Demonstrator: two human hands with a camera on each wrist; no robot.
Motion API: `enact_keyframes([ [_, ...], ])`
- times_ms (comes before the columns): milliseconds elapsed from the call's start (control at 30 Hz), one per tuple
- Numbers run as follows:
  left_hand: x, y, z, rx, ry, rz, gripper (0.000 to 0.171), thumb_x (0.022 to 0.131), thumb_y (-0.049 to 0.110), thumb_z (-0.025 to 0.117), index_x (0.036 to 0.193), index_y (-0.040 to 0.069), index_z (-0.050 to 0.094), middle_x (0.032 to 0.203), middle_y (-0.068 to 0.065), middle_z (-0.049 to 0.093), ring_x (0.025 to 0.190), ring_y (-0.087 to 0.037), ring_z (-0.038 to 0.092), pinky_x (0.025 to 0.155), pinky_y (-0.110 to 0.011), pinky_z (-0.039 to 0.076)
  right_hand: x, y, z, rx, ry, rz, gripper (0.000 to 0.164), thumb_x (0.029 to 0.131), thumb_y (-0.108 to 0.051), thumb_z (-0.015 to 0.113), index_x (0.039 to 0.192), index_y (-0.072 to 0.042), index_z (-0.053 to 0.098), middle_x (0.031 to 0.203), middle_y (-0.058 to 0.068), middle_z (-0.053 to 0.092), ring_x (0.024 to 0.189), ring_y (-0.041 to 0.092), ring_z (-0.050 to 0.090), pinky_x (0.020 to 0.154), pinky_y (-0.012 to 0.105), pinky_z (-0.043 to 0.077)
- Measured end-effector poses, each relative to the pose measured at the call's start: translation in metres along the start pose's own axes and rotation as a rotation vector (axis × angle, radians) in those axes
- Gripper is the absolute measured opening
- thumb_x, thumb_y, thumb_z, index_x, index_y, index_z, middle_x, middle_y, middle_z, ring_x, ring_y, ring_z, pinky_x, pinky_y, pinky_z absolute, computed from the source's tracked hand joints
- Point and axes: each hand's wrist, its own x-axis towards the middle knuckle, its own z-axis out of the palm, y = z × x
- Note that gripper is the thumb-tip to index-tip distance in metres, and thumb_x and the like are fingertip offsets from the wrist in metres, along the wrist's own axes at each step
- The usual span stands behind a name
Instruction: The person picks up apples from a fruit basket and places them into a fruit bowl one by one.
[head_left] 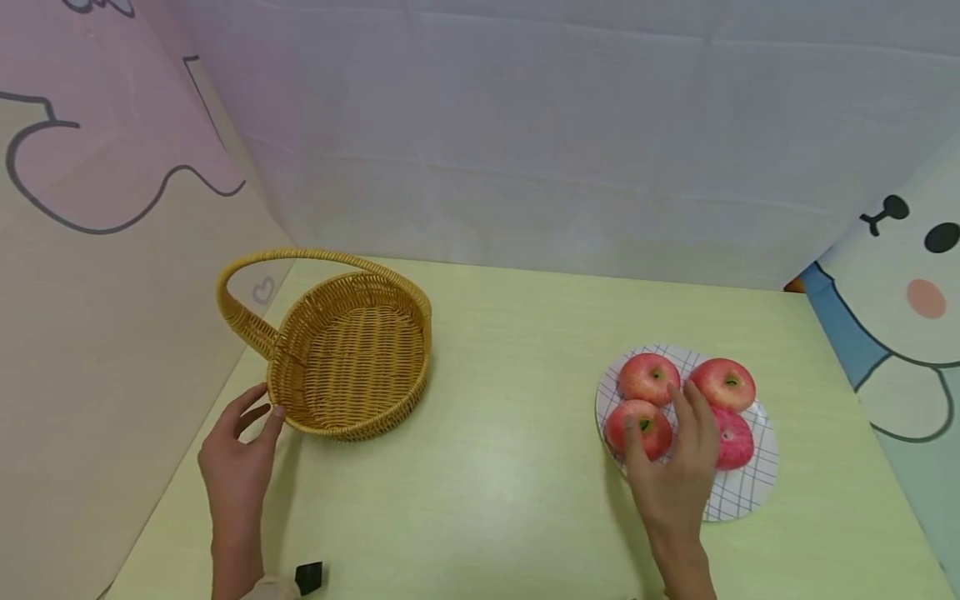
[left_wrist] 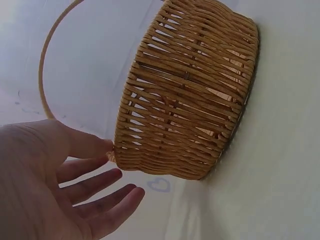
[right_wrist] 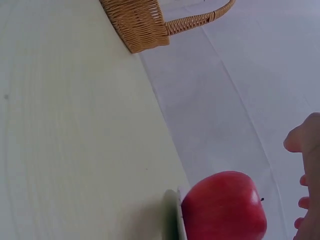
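A round wicker basket point(head_left: 390, 421) with a tall hooped handle stands on the left of the table. My left hand point(head_left: 238, 458) pinches its near-left rim between thumb and index finger; in the left wrist view the other fingers point(left_wrist: 117, 212) extend below the rim. On the right, a white plate point(head_left: 738, 496) with a grid pattern bears several red apples point(head_left: 722, 385). Above them hovers my right hand point(head_left: 675, 475), fingers spread and holding nothing. Its thumb point(head_left: 634, 442) overlaps the near-left apple point(head_left: 651, 433) in the head view. The right wrist view shows a gap between hand and apple point(right_wrist: 225, 207).
The pale table point(head_left: 510, 400) stretches between basket and plate. A white cloth wall point(head_left: 525, 167) rises along its back edge, with cartoon-printed panels point(head_left: 922, 317) at both sides. Beside the left wrist lies a small black object point(head_left: 309, 577).
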Motion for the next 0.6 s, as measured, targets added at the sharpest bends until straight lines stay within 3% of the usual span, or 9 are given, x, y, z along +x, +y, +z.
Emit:
enact_keyframes([
  [67, -0.002, 0.005, -0.001, 0.106, 0.036, 0.075, 0.041, 0.099, 0.021, 0.072, 0.14, 0.023, 0.067, 0.138, -0.007, 0.069, 0.116, -0.01, 0.07, 0.071, 0.004, 0.044, 0.005, 0.003, -0.003, -0.018, -0.03, -0.051, 0.063, 0.082, -0.014, 0.078, 0.14, 0.005, 0.061, 0.147, 0.027, 0.056, 0.137, 0.047, 0.05, 0.121, 0.031, 0.037],
  [167, -0.003, 0.013, -0.002, 0.181, 0.061, 0.201, 0.042, 0.098, 0.012, 0.073, 0.139, 0.016, 0.068, 0.135, -0.01, 0.07, 0.119, -0.031, 0.069, 0.074, 0.008, 0.039, 0.012, 0.008, -0.01, -0.07, -0.1, -0.089, 0.062, 0.085, -0.021, 0.073, 0.14, 0.005, 0.06, 0.146, 0.028, 0.056, 0.135, 0.048, 0.051, 0.122, 0.043, 0.041],
  [367, 0.003, 0.03, -0.002, 0.293, 0.003, 0.429, 0.042, 0.094, 0.007, 0.076, 0.136, 0.009, 0.068, 0.133, -0.013, 0.07, 0.119, -0.034, 0.067, 0.076, 0.005, 0.037, 0.029, 0.014, -0.026, -0.154, -0.235, -0.138, 0.058, 0.09, -0.029, 0.068, 0.136, 0.006, 0.062, 0.142, 0.028, 0.058, 0.131, 0.047, 0.054, 0.113, 0.061, 0.046],
  [433, 0.006, 0.036, -0.002, 0.338, -0.027, 0.477, 0.041, 0.095, 0.009, 0.075, 0.136, 0.01, 0.068, 0.133, -0.012, 0.07, 0.119, -0.034, 0.068, 0.076, -0.007, 0.048, 0.035, 0.015, -0.03, -0.163, -0.249, -0.173, 0.056, 0.088, -0.028, 0.069, 0.133, 0.007, 0.064, 0.139, 0.029, 0.06, 0.126, 0.048, 0.056, 0.107, 0.065, 0.047],
  [500, 0.01, 0.041, -0.001, 0.375, -0.061, 0.518, 0.04, 0.096, 0.011, 0.074, 0.136, 0.01, 0.068, 0.134, -0.014, 0.069, 0.116, -0.036, 0.068, 0.078, -0.026, 0.057, 0.042, 0.017, -0.034, -0.169, -0.263, -0.207, 0.054, 0.086, -0.026, 0.07, 0.129, 0.007, 0.066, 0.134, 0.029, 0.062, 0.12, 0.049, 0.057, 0.098, 0.068, 0.046],
  [600, 0.016, 0.049, -0.001, 0.432, -0.122, 0.582, 0.041, 0.097, 0.014, 0.073, 0.137, 0.008, 0.066, 0.134, -0.018, 0.068, 0.116, -0.041, 0.065, 0.081, -0.057, 0.057, 0.051, 0.021, -0.041, -0.181, -0.308, -0.232, 0.055, 0.081, -0.024, 0.073, 0.127, 0.006, 0.066, 0.131, 0.027, 0.063, 0.117, 0.048, 0.058, 0.094, 0.071, 0.045],
])
